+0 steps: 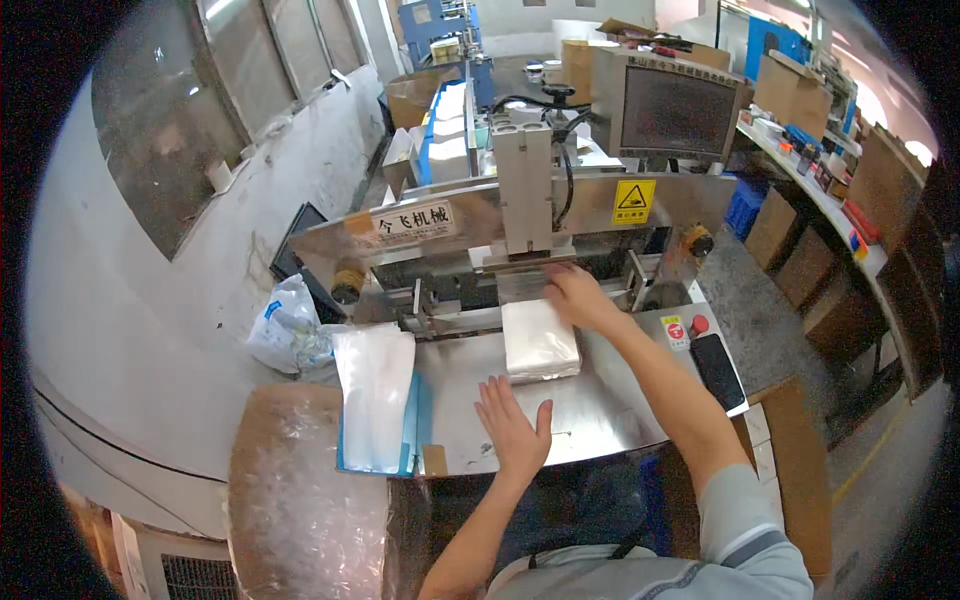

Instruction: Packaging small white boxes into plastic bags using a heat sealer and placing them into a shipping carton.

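While left hand spreads, right hand curls by plastic stack.

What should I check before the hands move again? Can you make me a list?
1. Plastic stack lying on the metal table: ok.
2. Left hand away from the metal post: ok, it is spread open near the stack's front edge.
3. Right hand away from the metal post: not ok, it is at the stack's far end, close to the post's bottom.
4. Red button uncovered: ok, nothing lies on it.
5. Machine switched off: cannot tell; the screen looks dark, but that doesn't prove it.
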Demonstrator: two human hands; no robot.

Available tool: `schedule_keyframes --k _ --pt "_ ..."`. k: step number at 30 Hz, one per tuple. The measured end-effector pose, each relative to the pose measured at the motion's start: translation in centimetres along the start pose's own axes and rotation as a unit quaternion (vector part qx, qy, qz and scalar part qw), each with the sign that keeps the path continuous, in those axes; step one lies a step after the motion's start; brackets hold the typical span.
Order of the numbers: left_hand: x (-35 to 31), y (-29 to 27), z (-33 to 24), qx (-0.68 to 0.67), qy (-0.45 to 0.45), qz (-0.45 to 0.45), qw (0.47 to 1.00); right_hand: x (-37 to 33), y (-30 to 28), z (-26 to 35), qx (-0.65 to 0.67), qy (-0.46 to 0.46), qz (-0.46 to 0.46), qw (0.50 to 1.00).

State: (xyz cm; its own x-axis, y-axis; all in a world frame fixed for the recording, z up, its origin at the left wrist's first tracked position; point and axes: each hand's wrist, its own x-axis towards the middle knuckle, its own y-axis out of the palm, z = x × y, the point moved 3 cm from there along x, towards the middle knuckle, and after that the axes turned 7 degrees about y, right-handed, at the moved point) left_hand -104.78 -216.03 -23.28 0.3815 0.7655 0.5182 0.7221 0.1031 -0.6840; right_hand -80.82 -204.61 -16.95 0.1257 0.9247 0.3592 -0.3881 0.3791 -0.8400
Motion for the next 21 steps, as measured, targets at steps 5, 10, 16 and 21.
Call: schedule_keyframes --k 5,10,16,21 --pt "-0.2 0.1 0.5 0.029 0.007 0.010 1.000 -7.2 -0.7 -0.5 0.325 0.149 0.028 0.934" --pt "0.7 -0.6 0.1 -0.014 0.004 0.012 1.000 -12.7 -0.1 -0.7 0.425 0.209 0.047 0.879" --pt "5.9 -0.2 2.1 -0.239 -0.138 -0.018 0.961 -13.4 1.1 -1.3 0.451 0.229 0.059 0.861" --pt "9.3 1.1 4.8 -0.297 -0.228 0.063 0.925 -12.0 1.3 0.2 0.480 0.272 0.052 0.832"
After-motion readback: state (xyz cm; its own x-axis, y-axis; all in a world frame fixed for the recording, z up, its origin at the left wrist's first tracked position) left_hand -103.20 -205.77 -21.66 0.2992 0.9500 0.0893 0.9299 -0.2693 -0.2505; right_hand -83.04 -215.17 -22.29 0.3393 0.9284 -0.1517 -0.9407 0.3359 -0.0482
